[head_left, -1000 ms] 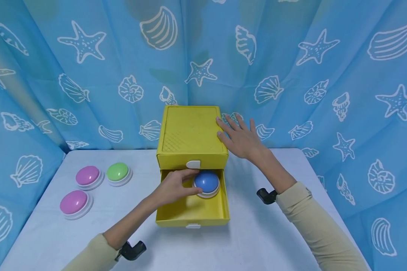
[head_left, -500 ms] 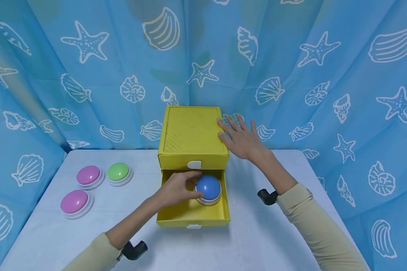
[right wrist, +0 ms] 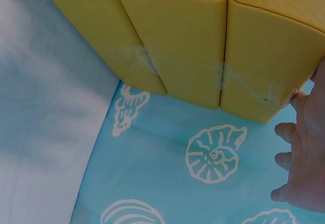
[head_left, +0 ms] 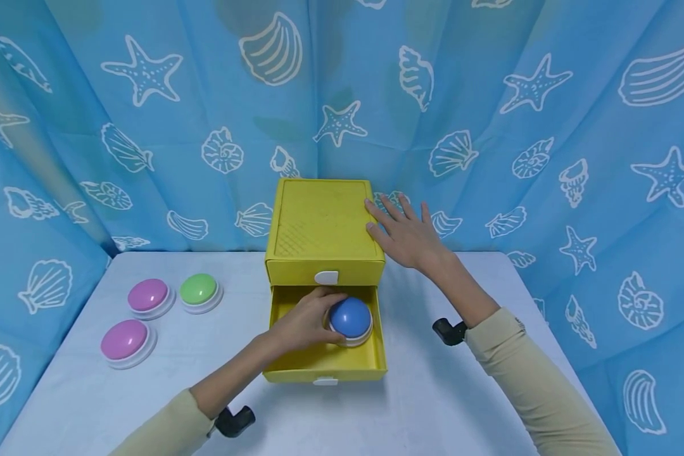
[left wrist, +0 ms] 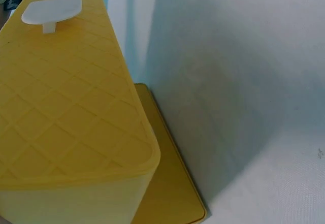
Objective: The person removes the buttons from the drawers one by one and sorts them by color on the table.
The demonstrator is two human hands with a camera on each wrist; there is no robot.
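Left fingers [head_left: 332, 297] curved in a pinch, right fingers [head_left: 379, 213] splayed

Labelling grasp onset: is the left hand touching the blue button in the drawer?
Touching. The head view shows the left hand pinching the blue button, thumb against its white base.

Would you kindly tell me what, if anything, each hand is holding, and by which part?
The left hand holds the blue button in the drawer, gripping around its left side. The right hand holds nothing.
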